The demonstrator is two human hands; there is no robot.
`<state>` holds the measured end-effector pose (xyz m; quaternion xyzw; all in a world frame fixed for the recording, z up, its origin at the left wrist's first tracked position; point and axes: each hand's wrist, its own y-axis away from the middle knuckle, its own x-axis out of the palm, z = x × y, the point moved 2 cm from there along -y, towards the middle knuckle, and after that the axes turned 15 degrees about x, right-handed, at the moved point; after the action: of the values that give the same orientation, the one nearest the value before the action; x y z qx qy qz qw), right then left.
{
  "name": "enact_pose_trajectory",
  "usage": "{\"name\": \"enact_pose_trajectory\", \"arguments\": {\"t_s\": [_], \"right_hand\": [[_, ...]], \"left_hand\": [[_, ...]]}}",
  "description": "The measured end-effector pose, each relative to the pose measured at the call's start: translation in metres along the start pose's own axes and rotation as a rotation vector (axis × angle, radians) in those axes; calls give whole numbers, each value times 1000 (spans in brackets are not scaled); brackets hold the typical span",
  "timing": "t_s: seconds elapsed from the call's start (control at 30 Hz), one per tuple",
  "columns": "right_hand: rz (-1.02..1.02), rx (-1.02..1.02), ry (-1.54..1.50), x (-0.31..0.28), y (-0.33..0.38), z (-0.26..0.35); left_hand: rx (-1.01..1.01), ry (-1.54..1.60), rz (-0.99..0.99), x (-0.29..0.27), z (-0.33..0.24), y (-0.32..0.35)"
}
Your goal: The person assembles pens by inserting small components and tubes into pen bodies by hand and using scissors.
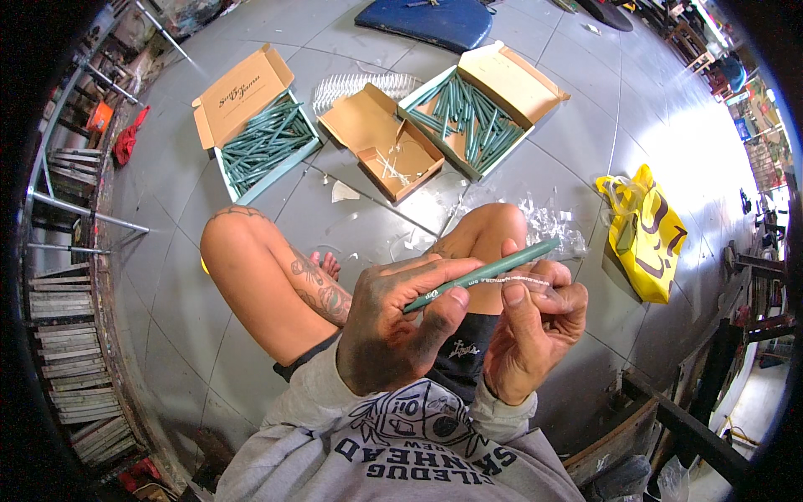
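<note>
My left grip (393, 320) clamps a slim, dark-green, pen-like cylinder (489, 273), probably light, stiff, slick, best held mid-barrel. Whether my right grip (538, 325) clamps, I can't tell.

A green stick (493, 269) was gripped by the left hand (393, 309) and touched by the right hand (533, 325); similar sticks (263, 140) were heaped in two open boxes (242, 88) on the tiled floor (171, 217).
</note>
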<state>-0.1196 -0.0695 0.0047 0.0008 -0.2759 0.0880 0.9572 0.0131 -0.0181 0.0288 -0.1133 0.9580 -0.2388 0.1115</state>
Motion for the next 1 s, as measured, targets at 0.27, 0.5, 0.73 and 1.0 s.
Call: {"name": "enact_pose_trajectory", "arguments": {"t_s": [0.27, 0.5, 0.73, 1.0], "right_hand": [[-23, 15, 22, 3, 1, 2], [-6, -20, 8, 1, 1, 0], [-23, -10, 40, 5, 2, 3], [-35, -28, 72, 7, 3, 3]], "left_hand": [[-307, 35, 56, -1, -10, -1], [-20, -1, -10, 1, -1, 0], [4, -5, -6, 0, -1, 0], [-212, 8, 17, 0, -9, 0]]}}
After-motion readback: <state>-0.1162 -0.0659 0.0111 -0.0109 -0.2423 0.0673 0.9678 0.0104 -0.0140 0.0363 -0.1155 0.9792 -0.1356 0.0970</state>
